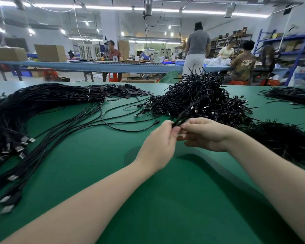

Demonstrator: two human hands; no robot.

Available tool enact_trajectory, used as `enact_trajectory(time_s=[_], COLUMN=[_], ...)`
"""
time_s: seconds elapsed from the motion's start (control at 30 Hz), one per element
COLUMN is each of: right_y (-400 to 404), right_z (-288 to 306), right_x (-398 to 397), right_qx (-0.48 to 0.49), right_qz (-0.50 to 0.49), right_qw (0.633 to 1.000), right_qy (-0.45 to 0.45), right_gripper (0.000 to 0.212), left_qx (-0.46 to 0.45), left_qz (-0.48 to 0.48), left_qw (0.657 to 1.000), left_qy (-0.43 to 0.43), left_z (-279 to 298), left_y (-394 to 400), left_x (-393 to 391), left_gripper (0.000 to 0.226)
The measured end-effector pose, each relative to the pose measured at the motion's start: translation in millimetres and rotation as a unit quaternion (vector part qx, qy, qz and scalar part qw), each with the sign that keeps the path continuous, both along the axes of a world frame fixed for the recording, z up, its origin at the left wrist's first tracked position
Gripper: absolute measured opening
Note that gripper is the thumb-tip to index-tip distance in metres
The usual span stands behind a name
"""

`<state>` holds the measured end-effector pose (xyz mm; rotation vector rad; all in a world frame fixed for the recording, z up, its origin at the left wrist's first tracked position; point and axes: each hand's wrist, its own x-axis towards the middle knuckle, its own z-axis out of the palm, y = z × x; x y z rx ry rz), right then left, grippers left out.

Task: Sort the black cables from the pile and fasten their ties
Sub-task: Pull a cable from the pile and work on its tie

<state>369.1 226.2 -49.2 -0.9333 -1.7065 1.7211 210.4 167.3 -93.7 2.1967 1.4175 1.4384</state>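
**Two hands working one black cable above a green bench**

Both hands are meeting over the middle of the green bench (113, 164), slightly toward its far edge. The left hand (158, 145) is pinching the near end of a folded black cable (185, 114) between thumb and curled fingers. The right hand (204, 134) is facing it, its fingers curled and its fingertips (184, 126) closing on the same cable end, so that the two hands are nearly touching. From the hands the cable is rising at a slant toward the far edge, its upper end, with a small connector, lying against the tangled pile (201, 97). Whether a tie is already wrapped around it cannot be told.

The tangled pile of tied black cables is sitting beyond the hands, toward the far edge, right of centre. A long straight bundle (42, 103), bound with pale ties, is lying along the left side, its metal-tipped plugs fanning out toward the near left corner. One loose cable (130, 128) is curving across the bench between the bundle and the hands. More dark cables (285, 141) are heaped along the right edge, and another sheaf (292, 95) is lying at the far right corner.
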Motion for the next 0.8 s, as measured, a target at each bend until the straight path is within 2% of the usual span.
enact_trajectory(time_s=[0.07, 0.13, 0.2, 0.37, 0.6, 0.8], right_y=[-1.6, -3.6, -5.7, -7.7, -7.8, -5.5], right_z=[-4.9, -10.1, -15.4, -21.6, -26.3, -26.6], right_x=[-15.8, -27.4, -33.6, -35.4, -33.3, -30.9], right_qx=[-0.021, -0.037, -0.051, -0.079, -0.001, 0.106], right_qz=[-0.046, -0.094, -0.124, -0.140, -0.122, -0.132], right_qw=[0.998, 0.992, 0.987, 0.979, 0.989, 0.985], right_qy=[0.046, 0.070, 0.086, 0.125, 0.087, 0.009], right_gripper=[0.015, 0.013, 0.012, 0.015, 0.030, 0.018], left_qx=[-0.022, -0.053, -0.082, -0.121, -0.156, -0.170], left_qz=[0.042, 0.058, 0.052, 0.005, -0.047, -0.048], left_qw=[0.996, 0.989, 0.983, 0.966, 0.953, 0.951], left_qy=[-0.079, -0.126, -0.156, -0.230, -0.254, -0.255], left_z=[-0.7, -1.8, -3.7, -5.1, -8.2, -9.1], left_y=[5.7, 10.7, 14.3, 21.0, 24.6, 25.7], left_x=[-2.6, -5.5, -7.8, -10.8, -12.0, -13.2], left_gripper=[0.026, 0.015, 0.005, 0.004, 0.007, 0.006])
